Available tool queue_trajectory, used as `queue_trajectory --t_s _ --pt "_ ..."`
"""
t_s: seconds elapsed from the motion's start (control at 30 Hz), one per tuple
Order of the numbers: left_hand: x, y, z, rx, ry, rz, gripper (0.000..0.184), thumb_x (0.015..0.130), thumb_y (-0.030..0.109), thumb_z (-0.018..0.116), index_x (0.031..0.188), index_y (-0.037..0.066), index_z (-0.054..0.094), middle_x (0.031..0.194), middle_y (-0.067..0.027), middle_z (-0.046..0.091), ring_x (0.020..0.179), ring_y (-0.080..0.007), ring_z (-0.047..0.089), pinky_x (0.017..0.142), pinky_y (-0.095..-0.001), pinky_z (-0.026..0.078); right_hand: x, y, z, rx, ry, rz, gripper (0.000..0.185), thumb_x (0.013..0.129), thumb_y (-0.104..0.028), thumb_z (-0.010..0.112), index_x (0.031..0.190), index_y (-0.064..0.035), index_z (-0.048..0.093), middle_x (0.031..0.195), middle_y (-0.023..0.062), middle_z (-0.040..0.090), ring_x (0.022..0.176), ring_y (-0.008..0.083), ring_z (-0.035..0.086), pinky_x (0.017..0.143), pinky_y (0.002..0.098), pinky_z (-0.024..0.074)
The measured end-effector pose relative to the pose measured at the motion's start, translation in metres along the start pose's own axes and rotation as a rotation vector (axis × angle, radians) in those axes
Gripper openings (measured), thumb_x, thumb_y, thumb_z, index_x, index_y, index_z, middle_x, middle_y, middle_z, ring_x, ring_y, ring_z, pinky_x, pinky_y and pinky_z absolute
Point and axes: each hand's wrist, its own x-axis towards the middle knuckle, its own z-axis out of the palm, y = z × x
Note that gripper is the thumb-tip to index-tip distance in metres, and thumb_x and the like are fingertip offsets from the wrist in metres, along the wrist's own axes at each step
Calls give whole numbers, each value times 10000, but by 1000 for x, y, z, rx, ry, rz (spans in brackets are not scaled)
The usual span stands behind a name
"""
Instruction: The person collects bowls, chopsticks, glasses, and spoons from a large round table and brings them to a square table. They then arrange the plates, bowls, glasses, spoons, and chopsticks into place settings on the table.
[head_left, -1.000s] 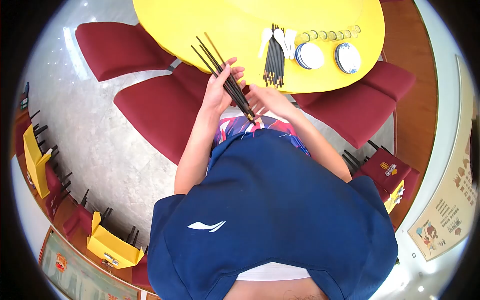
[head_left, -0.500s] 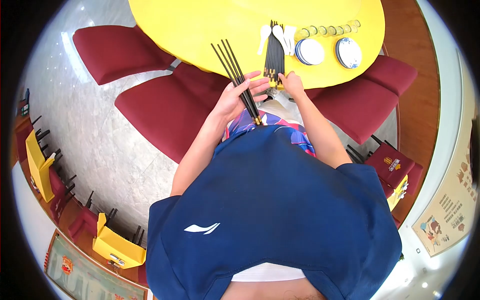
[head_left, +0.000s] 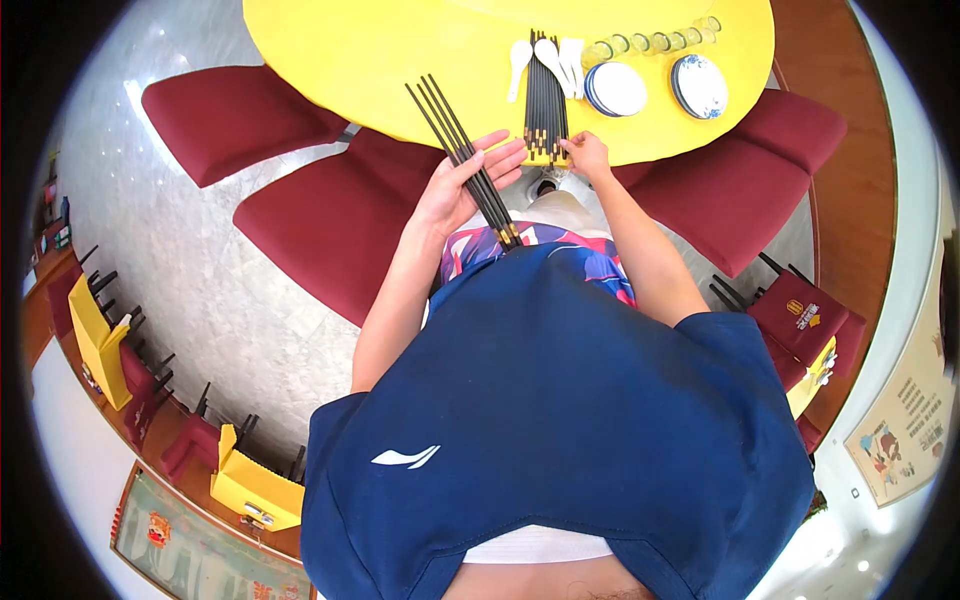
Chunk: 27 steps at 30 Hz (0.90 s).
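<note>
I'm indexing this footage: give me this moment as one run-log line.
left hand: holds chopsticks | right hand: at near end of chopstick pile | on table: pile, spoons, plates, glasses

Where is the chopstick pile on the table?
In the head view, the chopstick pile lies at upper centre, left of the plates, the right hand at its near end.

Bunch of black chopsticks (head_left: pixel 490 202), gold-banded, held aslant, pile (head_left: pixel 546 105) lying flat
</note>
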Motion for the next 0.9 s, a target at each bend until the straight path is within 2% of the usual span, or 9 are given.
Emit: queue_trajectory --t_s 0.1,0.17,0.2,0.27,0.4,0.6,0.7,0.8,0.9 --pt "2 -3 4 -19 -51 -6 594 933 140 540 1414 -63 256 1414 -286 355 1310 -369 400 1073 -441 380 1 7 -1 -54 14 -62 346 826 -317 701 877 10 598 685 161 652 555 245 661 548 360 528" --pt "3 -2 8 -6 -61 4 613 916 117 550 1418 -62 248 1425 -285 340 1320 -370 385 1075 -439 377 2 10 3 -362 158 -368 352 833 -321 663 871 25 615 748 215 662 690 328 679 624 426 536" --pt "3 -2 11 4 -69 15 633 899 95 560 1422 -61 239 1436 -284 324 1331 -371 371 1077 -437 374 0 5 2 -360 156 -367 352 833 -321 663 871 25 615 748 215 662 690 328 679 624 426 536" --pt "9 -3 13 3 -89 7 641 887 74 558 1424 -61 235 1442 -283 316 1336 -373 361 1077 -438 374 -7 -11 -3 -555 115 -267 355 829 -339 627 905 7 638 841 219 677 830 335 676 737 436 542" --pt "12 0 22 -14 -127 -5 672 849 31 539 1434 -51 217 1456 -283 292 1352 -383 332 1074 -459 369 -13 -29 -6 -659 43 -246 357 833 -348 610 893 1 659 875 209 682 838 335 676 740 422 547" --pt "15 -2 19 -65 -183 -10 684 835 35 511 1440 -43 201 1466 -282 273 1361 -387 313 1080 -481 352 -10 -34 -9 -773 0 -360 358 811 -362 631 856 -12 693 895 201 687 850 322 681 723 404 556" --pt "17 -6 16 -116 -193 -25 674 835 25 497 1439 -45 206 1463 -282 279 1358 -383 320 1088 -479 341 -2 -30 -9 -670 -2 -263 414 768 -407 672 848 -2 695 890 212 684 844 326 679 713 405 555" --pt "19 -8 16 -99 -135 -18 627 865 26 492 1430 -50 233 1443 -288 312 1342 -371 354 1093 -469 340 0 -20 -16 -604 -26 -282 430 723 -417 698 794 7 698 808 223 679 786 334 679 689 408 547" --pt "22 -10 12 -35 -59 3 593 895 54 499 1423 -52 251 1428 -290 335 1330 -365 373 1083 -465 357 -21 -12 -25 -454 -82 -339 413 704 -394 696 698 19 672 666 198 658 656 301 675 634 384 538"
